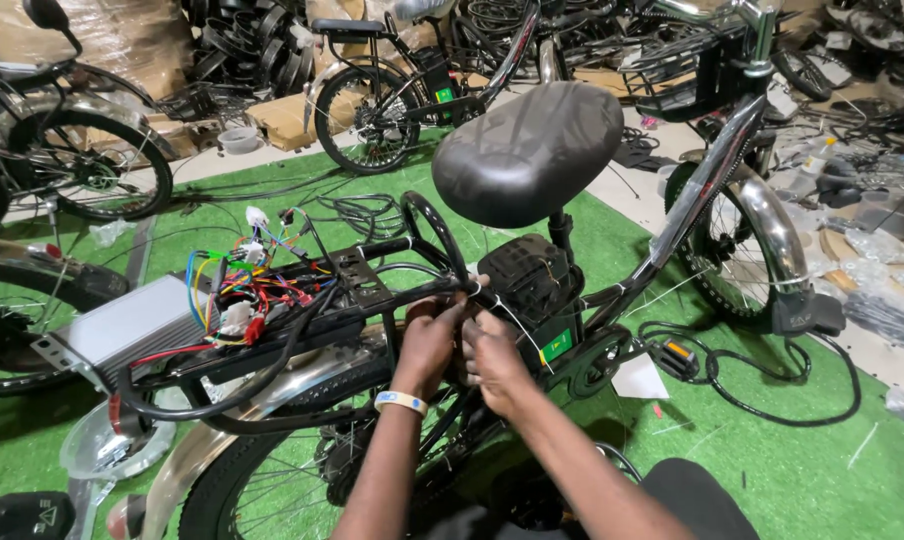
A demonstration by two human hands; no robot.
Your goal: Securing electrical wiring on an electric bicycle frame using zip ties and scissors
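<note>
Black steel tubing of the rear rack [372, 290] crowds my hands: my left hand [430, 345] and right hand [494, 352] are both pinched closed on a thin white cable tie [502, 312] at the frame below the smooth, rounded saddle [527, 150]. Tangled coloured wires [247, 290] and a ribbed silver controller box [137, 325] lie left; open green turf [832, 450] lies right.

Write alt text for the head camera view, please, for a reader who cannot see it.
Two hands, left hand and right hand, pull a thin white tie at a black bicycle frame below the saddle. A silver box with coloured wires lies on the rear rack, over green matting.
</note>
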